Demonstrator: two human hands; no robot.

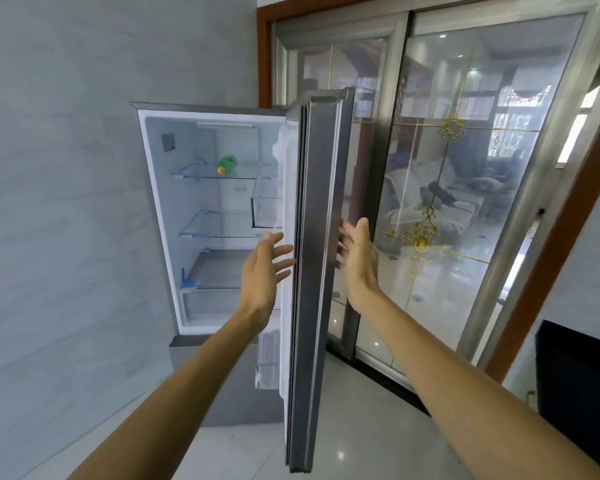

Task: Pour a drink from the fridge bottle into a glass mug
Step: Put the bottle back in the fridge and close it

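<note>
Fridge door open; both hands, left and right, released, flank it. Green bottle on top shelf, no readable label.

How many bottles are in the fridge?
1. A green bottle with a yellow cap lies on its side on the top glass shelf. The shelves below look bare, but the open door hides its own racks, so more could be there.

left hand: bare, no rings | right hand: bare | forearms: sleeveless
</note>
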